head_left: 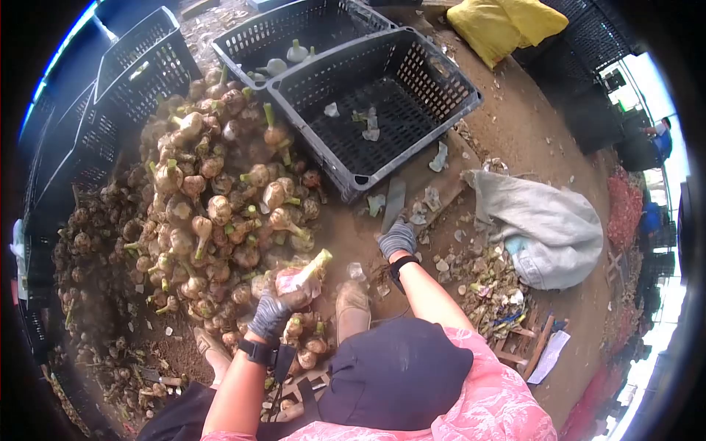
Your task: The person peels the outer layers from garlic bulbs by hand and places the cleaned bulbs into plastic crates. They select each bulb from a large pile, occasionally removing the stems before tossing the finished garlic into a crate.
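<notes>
My left hand (271, 317), in a grey glove, is closed round a large garlic bulb (293, 281) with purplish skin and a pale cut stem pointing up to the right. In my right hand (399, 239), also gloved, is a knife (395, 197), its broad grey blade pointing away from me; the handle is hidden by the fingers. A big heap of soil-stained garlic bulbs (219, 209) spreads to the left of my hands. Beyond the knife stands a black plastic crate (360, 180) with a few scraps of skin on its floor.
Behind that crate, a second black crate (246, 53) holds a few clean white bulbs. More crates (147, 81) stand at the far left. A whitish sack (551, 220) and trimmings (493, 294) lie at right, a yellow sack (507, 26) at the back. A distant person (662, 140) is at far right.
</notes>
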Demonstrator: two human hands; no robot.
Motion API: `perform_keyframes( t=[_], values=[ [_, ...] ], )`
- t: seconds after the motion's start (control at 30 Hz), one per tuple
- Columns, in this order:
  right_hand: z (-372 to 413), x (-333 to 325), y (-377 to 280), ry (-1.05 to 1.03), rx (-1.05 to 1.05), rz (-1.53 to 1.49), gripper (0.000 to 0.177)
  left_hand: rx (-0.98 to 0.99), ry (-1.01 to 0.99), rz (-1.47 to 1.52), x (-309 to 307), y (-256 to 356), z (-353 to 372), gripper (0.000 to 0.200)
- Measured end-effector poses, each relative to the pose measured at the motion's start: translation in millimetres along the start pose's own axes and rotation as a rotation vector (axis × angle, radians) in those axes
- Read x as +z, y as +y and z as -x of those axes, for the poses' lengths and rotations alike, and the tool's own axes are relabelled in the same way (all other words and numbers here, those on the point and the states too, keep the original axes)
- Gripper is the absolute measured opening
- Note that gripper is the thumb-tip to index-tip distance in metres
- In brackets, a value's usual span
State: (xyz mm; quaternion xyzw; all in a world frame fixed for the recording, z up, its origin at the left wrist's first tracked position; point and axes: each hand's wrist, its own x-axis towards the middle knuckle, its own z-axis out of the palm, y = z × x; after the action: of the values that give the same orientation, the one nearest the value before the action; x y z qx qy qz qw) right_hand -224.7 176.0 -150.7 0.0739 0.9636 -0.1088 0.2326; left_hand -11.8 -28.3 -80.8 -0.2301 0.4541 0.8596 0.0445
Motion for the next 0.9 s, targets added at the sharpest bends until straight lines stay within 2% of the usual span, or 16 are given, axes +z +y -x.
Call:
perform_keyframes(
  t=[0.1, 0.17, 0.23, 0.33, 0.4, 0.43, 0.5, 0.53, 0.57, 0.6, 0.63, 0.7, 0.73, 0.77, 0.8, 0.9],
  values=[
    [-9, 7, 11, 0.066, 0.025, -0.02, 0.093, 0.021, -0.025, -0.074, -3, -1, 2, 0.046],
    [-22, 7, 21, 0.064, 0.046, -0.246, 0.085, -0.002, 0.031, -0.252, 2, 7, 4, 0.049],
    [-31, -15, 22, 0.07, 0.12, -0.257, 0.081, -0.063, -0.003, 0.099, 7, 9, 3, 0.06],
    [-41, -10, 23, 0.024, 0.194, -0.278, 0.074, -0.083, 0.038, 0.11, 16, 17, 6, 0.057],
    [-86, 11, 44, 0.595, -0.124, -0.163, 0.074, -0.003, 0.102, -0.044, 19, 22, 1, 0.054],
    [-86, -5, 34, 0.603, -0.142, -0.172, 0.074, 0.078, -0.013, -0.275, 9, 25, -4, 0.056],
    [-72, -33, 24, 0.249, 0.032, -0.141, 0.073, 0.131, 0.124, -0.223, 13, 19, -4, 0.057],
    [-58, -30, 17, 0.478, -0.146, -0.04, 0.073, 0.169, 0.026, -0.418, -1, 9, -11, 0.05],
    [-54, -22, 12, 0.3, -0.288, -0.334, 0.066, 0.199, -0.065, -0.612, -16, -2, -14, 0.046],
    [-100, 55, 27, -0.152, -0.447, -1.039, 0.059, 0.341, 0.042, -0.901, -6, 1, -13, 0.041],
    [2, -14, -18, -0.354, -0.429, -0.931, 0.056, 0.292, 0.127, -0.523, -6, -9, -15, 0.042],
    [66, -20, -46, -0.72, -0.576, -1.062, 0.055, 0.31, 0.071, -0.543, -12, -18, -21, 0.046],
    [86, -19, -56, -0.806, -0.611, -1.046, 0.052, 0.208, 0.129, -0.426, 0, -7, -18, 0.049],
    [97, -19, -63, -0.875, -0.654, -1.032, 0.049, 0.122, 0.176, -0.309, 13, 4, -16, 0.054],
    [103, -18, -67, -0.892, -0.653, -1.031, 0.049, 0.216, 0.127, -0.042, 13, -1, -13, 0.058],
    [112, -17, -72, -0.911, -0.642, -1.028, 0.04, 0.091, 0.167, 0.073, 4, -2, -5, 0.058]
  ],
)
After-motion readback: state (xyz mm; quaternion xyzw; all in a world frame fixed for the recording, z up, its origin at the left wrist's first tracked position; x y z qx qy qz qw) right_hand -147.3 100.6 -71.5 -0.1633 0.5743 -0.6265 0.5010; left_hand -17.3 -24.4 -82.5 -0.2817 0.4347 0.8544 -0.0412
